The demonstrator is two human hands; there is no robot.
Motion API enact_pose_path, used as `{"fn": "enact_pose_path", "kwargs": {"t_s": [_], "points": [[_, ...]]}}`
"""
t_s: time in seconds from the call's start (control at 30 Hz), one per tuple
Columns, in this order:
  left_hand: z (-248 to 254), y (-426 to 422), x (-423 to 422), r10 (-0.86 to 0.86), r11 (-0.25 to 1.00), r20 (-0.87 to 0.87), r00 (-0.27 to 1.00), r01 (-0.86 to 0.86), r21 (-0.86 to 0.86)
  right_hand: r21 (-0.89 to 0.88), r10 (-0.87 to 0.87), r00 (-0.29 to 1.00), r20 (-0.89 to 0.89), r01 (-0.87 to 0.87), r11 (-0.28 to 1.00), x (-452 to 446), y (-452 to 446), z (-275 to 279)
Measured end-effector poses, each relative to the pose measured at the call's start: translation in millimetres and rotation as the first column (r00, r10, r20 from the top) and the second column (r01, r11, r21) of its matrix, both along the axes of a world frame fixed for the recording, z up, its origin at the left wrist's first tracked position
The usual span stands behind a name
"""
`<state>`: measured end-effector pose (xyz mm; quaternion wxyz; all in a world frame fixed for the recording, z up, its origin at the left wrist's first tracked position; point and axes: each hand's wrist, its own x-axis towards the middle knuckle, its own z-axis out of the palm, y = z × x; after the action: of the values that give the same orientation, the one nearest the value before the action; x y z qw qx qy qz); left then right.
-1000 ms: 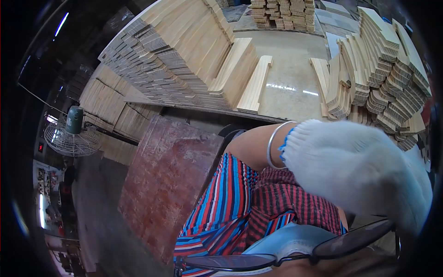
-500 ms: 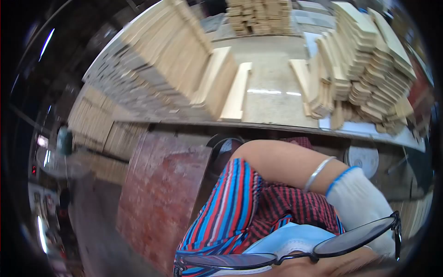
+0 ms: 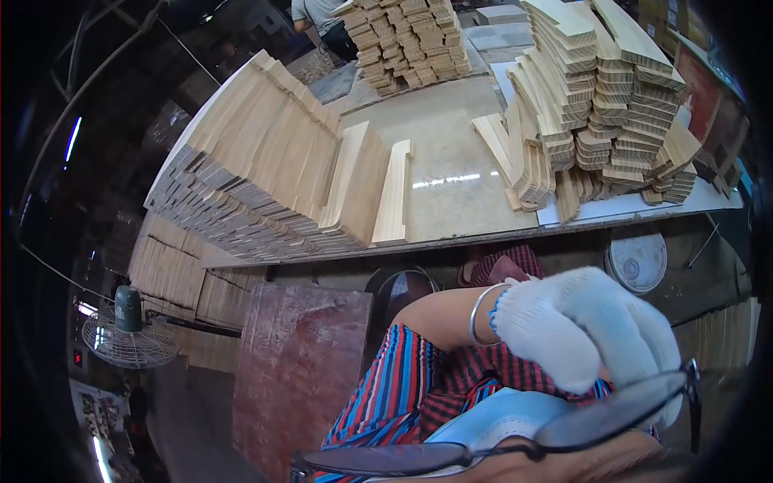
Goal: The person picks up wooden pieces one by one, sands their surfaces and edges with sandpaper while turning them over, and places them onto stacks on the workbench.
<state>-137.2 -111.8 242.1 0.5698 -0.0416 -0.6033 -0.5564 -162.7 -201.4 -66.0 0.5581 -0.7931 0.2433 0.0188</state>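
My left hand (image 3: 592, 326), in a white knit glove, reaches across my body to the right. Its fingers curl downward with the thumb below them, and the tips pass behind a lens of the dark-framed glasses (image 3: 491, 451). Whatever the fingers close around, if anything, is hidden there. A silver bangle (image 3: 475, 314) circles the wrist. Below the forearm show a striped sleeve (image 3: 382, 386), checked cloth (image 3: 459, 382) and a light-blue face mask (image 3: 499, 414). My right hand cannot be made out.
On the worktable (image 3: 439, 201) ahead stand a long row of wooden pieces (image 3: 258, 153) at left, a single notched piece (image 3: 393, 197), and stacked curved pieces (image 3: 612, 105) at right. A reddish board (image 3: 298, 362), a fan (image 3: 129, 330) and a white bucket (image 3: 636, 258) sit nearer.
My left hand has lifted up and leftward from the lower right, bringing the gloved fingers into sight. The view has tilted, and the fan and a person at the back now show more clearly.
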Motion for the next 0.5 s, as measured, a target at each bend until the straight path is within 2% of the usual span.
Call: {"fn": "enact_pose_path", "kwargs": {"t_s": [0.13,0.37,0.4,0.5], "points": [[1.0,-2.0,-6.0,0.098,0.988,-0.052,0.994,-0.103,-0.114,0.005,-0.001,1.000,0.004,0.001,1.000,0.7,2.3,2.4],[-4.5,-1.7,-4.8,0.098,0.992,-0.021,0.995,-0.099,-0.077,0.001,-0.007,1.000,-0.011,0.007,1.000,8.4,-6.1,-10.5],[-5.8,-1.1,-4.0,0.098,0.992,-0.023,0.995,-0.099,-0.078,0.129,-0.090,0.995,0.031,0.085,0.988,2.5,-5.6,-12.6],[-1.1,5.0,-3.9,0.106,0.988,-0.027,0.994,-0.108,-0.114,0.088,-0.081,0.995,0.059,0.076,0.993,0.0,-2.5,-0.4]]}}
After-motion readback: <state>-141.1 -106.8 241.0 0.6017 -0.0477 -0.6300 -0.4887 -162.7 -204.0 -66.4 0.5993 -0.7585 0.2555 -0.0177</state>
